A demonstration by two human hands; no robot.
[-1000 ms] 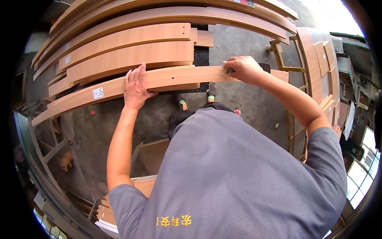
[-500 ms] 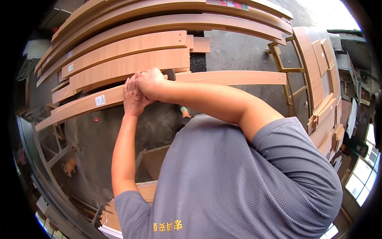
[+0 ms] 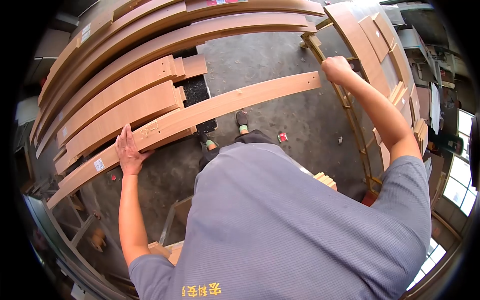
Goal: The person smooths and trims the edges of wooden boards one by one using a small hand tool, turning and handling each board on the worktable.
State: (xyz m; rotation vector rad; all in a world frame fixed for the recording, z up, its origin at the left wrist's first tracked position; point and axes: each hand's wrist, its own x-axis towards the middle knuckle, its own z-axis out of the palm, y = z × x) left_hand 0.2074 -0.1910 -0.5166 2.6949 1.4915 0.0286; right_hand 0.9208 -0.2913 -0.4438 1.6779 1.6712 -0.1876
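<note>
A long narrow wooden board (image 3: 225, 108) runs slantwise in front of me, with a white label near its left end. My left hand (image 3: 129, 151) is on this board beside the label, fingers stretched out and thumb spread along the near edge. Wood chips (image 3: 148, 130) lie on the face to the right of that hand, near a small hole. Out past the board's right end, my right hand (image 3: 338, 69) is closed in a fist around a tool with a dark end (image 3: 355, 65); its kind is mostly hidden.
Beyond the board lie stacked planks (image 3: 120, 107) and longer curved-looking boards (image 3: 215, 31). A yellowish metal rack (image 3: 357, 125) stands at right, beside leaning panels (image 3: 350, 37). A wooden spool (image 3: 98, 240) is low on the left. A red packet (image 3: 283, 137) lies on the concrete floor.
My hands were together over the board; now they are apart. My right hand has swung far right with the tool. The left has shifted left and flattened, and the chipped spot is uncovered.
</note>
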